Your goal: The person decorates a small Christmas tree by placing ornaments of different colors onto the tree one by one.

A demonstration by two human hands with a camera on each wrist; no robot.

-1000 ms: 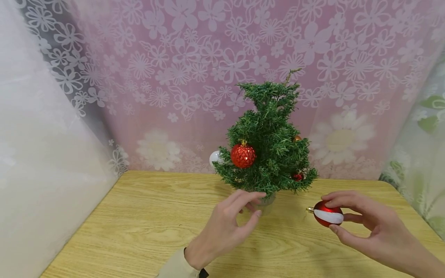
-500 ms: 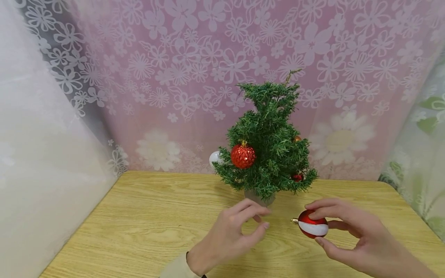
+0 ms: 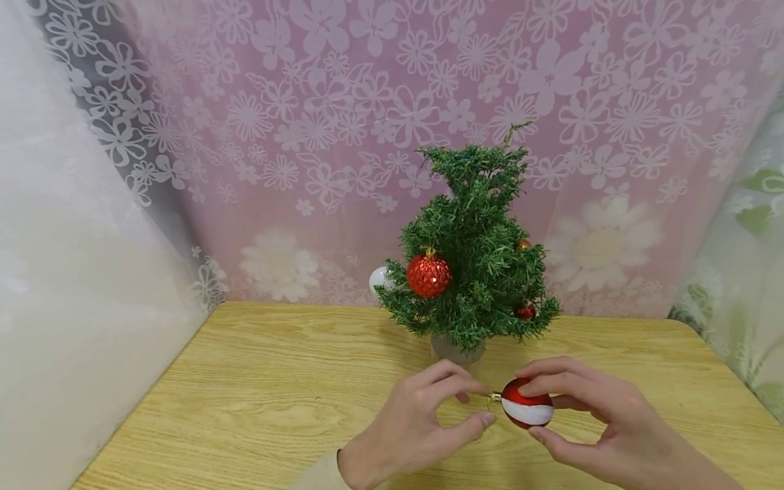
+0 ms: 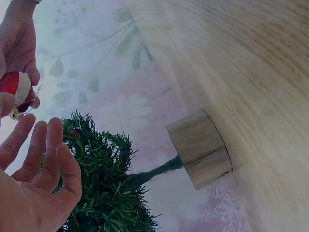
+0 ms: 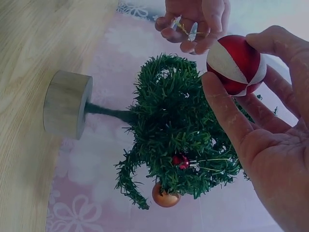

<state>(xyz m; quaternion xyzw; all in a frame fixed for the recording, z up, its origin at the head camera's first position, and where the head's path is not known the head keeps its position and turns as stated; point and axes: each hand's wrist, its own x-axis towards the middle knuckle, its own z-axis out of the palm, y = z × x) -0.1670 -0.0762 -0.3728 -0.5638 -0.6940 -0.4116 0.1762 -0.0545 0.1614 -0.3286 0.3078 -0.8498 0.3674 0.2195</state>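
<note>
My right hand holds a red and white Christmas bauble between thumb and fingers, above the table. The bauble's gold cap and thread loop point left toward my left hand. That hand's thumb and forefinger stand apart around the loop, loosely bent; no firm pinch shows. In the right wrist view, gold thread crosses near the left fingers. Behind both hands stands a small green Christmas tree on a round wooden base.
On the tree hang a shiny red bauble, a white bauble, an orange bauble and a small red ornament. The wooden table meets flowered curtains at the back and sides.
My right hand has brought the bauble left and nearer to me. The left hand has shifted slightly right and nearer, so its fingertips are now at the bauble's loop. The tree stays put.
</note>
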